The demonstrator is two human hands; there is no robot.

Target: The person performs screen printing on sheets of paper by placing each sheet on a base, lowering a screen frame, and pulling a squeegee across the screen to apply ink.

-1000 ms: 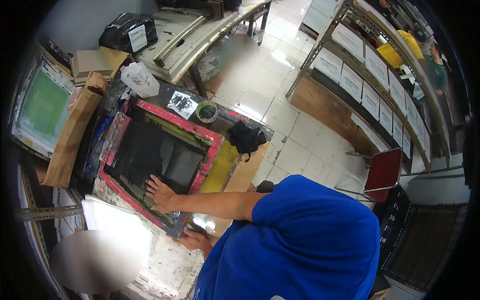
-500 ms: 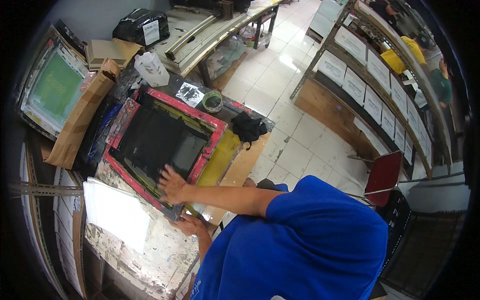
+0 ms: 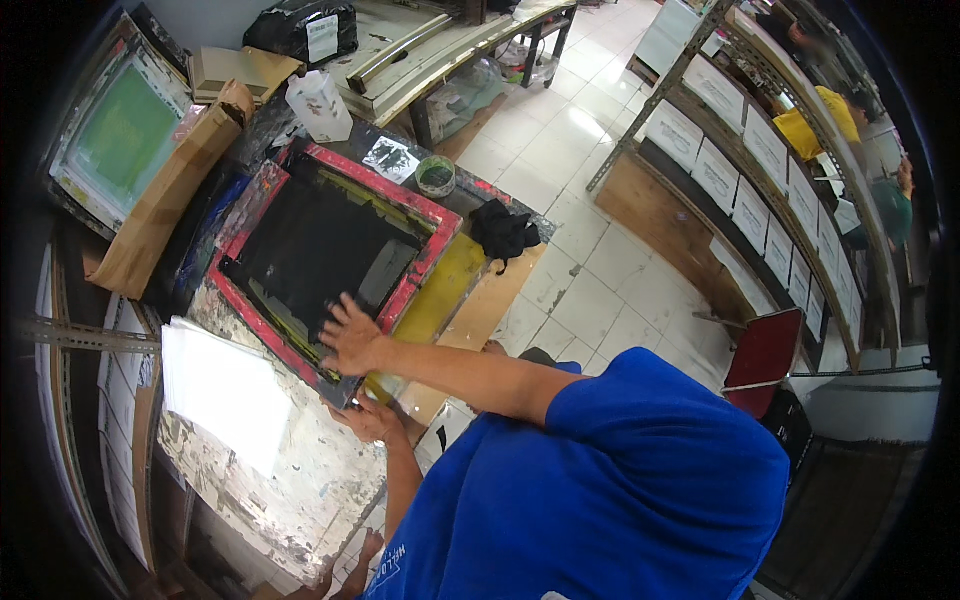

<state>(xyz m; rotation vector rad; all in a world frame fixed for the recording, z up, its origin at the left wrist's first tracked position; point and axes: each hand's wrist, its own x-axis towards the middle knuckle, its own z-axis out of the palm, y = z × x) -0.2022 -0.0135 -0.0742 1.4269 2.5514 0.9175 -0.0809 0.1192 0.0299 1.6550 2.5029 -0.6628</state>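
A screen printing frame with red edges lies tilted across the table, its mesh mostly coated with black ink. My right hand is spread flat over the near end of the mesh, fingers apart; whether it touches the ink I cannot tell. At the frame's near corner my left hand grips the edge from below, its fingertips partly hidden. Beneath the frame shows a yellow board. A stack of white sheets rests to the left of my hands.
Behind the frame stand an ink-smeared tub, a white jug and a crumpled black cloth. A green screen leans at the far left beside folded cardboard. Right: a rack of printed sheets, a red chair, people beyond.
My right hand's fingers, blurred before, are now sharper and spread over the mesh. The left hand stays at the near corner. The whole view has shifted slightly.
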